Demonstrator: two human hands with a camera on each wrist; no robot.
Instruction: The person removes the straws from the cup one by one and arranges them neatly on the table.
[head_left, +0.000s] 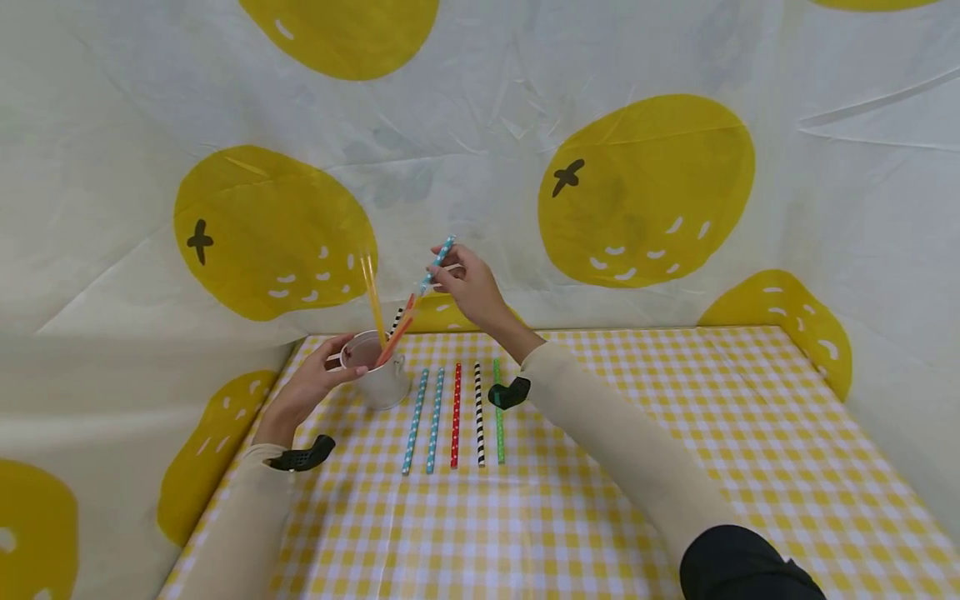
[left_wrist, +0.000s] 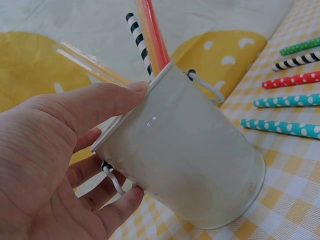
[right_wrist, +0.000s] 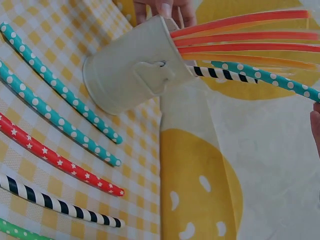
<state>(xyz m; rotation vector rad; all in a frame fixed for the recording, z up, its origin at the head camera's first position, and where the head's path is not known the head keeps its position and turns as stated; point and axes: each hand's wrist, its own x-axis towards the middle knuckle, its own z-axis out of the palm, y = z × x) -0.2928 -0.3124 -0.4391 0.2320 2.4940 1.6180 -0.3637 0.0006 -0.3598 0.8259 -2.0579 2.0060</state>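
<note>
Two hands reach forward, the right one higher

The head view looks forward and down over the table; the left wrist view faces the bucket closely, the right slightly farther, both tilted, sharing bucket and straws.

Table surface: yellow-and-white checked tablecloth, faint fold lines visible. Beyond its far edge rises a white backdrop, creased at right, printed with large yellow fruit. The far-left fruit print and far-right fruit print each bear a dark cross-shaped mark and white flecks.
</note>
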